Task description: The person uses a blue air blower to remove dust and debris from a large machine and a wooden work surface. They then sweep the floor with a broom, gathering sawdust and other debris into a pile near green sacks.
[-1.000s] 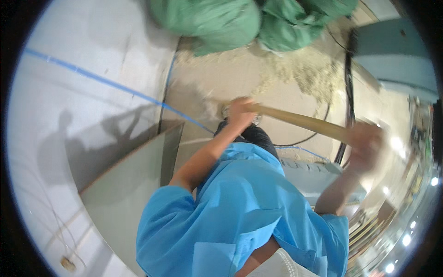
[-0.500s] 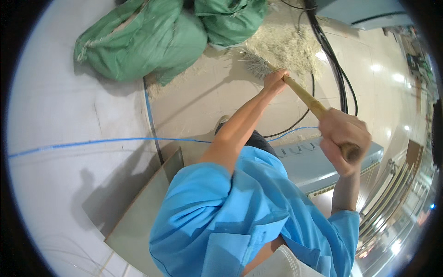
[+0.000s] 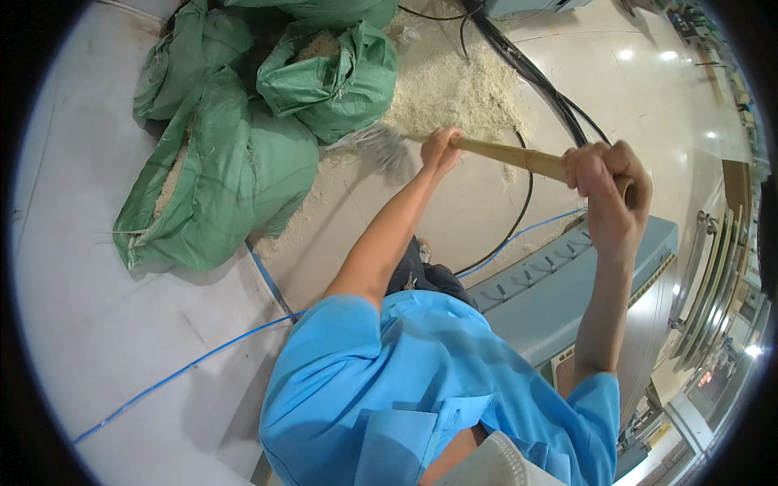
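A broom with a wooden handle (image 3: 512,155) is held across in front of me. Around the lower part of the handle, close to the bristles, my left hand (image 3: 442,151) is closed. My right hand (image 3: 609,185) grips near the top end of the handle, with the fingers wrapped round it. The pale bristles (image 3: 387,152) are blurred by motion beside a green sack (image 3: 348,89) and the edge of a heap of pale sawdust (image 3: 462,93). Whether the bristles touch the floor, I cannot tell.
Another stuffed green sack (image 3: 219,182) lies at the left with sawdust showing in its mouth. Black cables (image 3: 535,77) run past the heap. A blue hose (image 3: 186,368) crosses the floor. Close on my right stands a grey-blue metal machine housing (image 3: 539,296).
The broom's bristles have swung left toward the sacks, and the handle lies flatter. My left hand has moved left; my right hand is higher. The view has shifted, showing more sacks.
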Motion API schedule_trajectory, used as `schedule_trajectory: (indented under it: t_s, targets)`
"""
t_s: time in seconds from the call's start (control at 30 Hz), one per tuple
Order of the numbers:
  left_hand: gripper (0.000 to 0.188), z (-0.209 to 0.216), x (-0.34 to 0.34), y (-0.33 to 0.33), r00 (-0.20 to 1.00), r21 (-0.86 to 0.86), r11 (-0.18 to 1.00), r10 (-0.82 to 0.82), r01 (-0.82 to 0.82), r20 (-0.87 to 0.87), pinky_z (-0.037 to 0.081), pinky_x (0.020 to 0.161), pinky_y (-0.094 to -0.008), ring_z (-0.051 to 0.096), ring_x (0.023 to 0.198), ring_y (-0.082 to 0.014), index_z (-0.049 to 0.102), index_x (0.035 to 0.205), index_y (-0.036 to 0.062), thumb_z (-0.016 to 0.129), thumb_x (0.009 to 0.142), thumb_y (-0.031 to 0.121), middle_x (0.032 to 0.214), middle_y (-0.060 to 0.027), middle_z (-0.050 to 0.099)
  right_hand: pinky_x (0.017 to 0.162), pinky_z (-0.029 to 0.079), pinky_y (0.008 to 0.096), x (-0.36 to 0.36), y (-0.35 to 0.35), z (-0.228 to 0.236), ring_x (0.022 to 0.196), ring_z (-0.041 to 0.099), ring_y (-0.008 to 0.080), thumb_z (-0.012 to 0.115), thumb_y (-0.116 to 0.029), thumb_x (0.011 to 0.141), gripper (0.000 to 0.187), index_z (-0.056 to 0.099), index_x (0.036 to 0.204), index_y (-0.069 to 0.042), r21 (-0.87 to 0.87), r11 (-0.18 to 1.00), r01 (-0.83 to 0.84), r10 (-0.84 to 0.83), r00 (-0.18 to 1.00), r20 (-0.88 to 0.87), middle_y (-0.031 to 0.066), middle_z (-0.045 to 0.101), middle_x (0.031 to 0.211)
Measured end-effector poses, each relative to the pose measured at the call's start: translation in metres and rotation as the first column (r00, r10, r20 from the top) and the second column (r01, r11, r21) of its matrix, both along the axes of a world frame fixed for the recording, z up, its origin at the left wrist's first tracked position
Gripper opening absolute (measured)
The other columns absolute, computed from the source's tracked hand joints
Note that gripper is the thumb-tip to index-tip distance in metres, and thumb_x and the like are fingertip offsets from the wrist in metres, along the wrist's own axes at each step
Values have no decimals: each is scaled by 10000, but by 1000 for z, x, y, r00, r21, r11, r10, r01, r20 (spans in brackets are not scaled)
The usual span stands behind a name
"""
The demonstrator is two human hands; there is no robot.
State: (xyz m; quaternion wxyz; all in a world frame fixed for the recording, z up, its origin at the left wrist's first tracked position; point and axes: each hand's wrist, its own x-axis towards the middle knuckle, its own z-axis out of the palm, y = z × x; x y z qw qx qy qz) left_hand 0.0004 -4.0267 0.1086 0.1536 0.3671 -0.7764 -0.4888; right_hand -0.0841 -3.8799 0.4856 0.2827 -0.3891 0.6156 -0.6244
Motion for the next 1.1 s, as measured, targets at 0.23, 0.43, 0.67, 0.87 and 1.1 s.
schedule_trajectory:
  t_s: [0.23, 0.43, 0.67, 0.87, 1.1]
  targets:
    - [95, 73, -101, -11, 964, -21, 965, -261, 260, -49, 509, 778, -421, 652, 866, -290, 656, 912, 154, 624, 833, 113, 937, -64, 670, 577, 398, 227, -32, 5, 38, 675, 549, 133, 659, -100, 883, 117, 618, 818, -11, -42, 950, 308, -305, 899, -315, 94, 644, 808]
    - [251, 99, -147, -34, 950, -301, 926, -278, 227, -140, 503, 721, -398, 650, 831, -265, 628, 981, 167, 606, 782, 16, 916, -43, 665, 648, 477, 331, -156, 24, 51, 719, 589, 221, 610, -78, 851, 151, 622, 919, 57, -248, 866, 434, -475, 868, -141, 169, 625, 823]
    - [208, 46, -267, -93, 873, -19, 886, -454, 464, 179, 487, 804, -387, 637, 909, -235, 598, 999, 130, 640, 825, 22, 898, -65, 657, 689, 478, 328, -202, -18, -14, 730, 564, 147, 621, -62, 892, 83, 616, 925, 13, 148, 871, 469, -420, 866, -270, 83, 584, 747]
    - [195, 150, -320, -108, 826, -415, 761, -563, 499, -41, 483, 710, -419, 640, 831, -257, 570, 911, 121, 690, 776, 48, 816, -79, 643, 795, 506, 395, -286, -1, 69, 656, 593, 190, 636, -109, 818, 63, 596, 828, -61, -627, 701, 340, -357, 928, 105, 82, 612, 744]
    - [293, 51, -352, -271, 802, -154, 803, -519, 576, 295, 489, 776, -431, 638, 952, -301, 582, 1016, 111, 700, 760, 33, 944, -99, 657, 879, 470, 407, -268, -152, -68, 872, 600, 247, 533, -144, 983, 146, 601, 947, -19, -141, 855, 500, -511, 857, -62, 138, 636, 877]
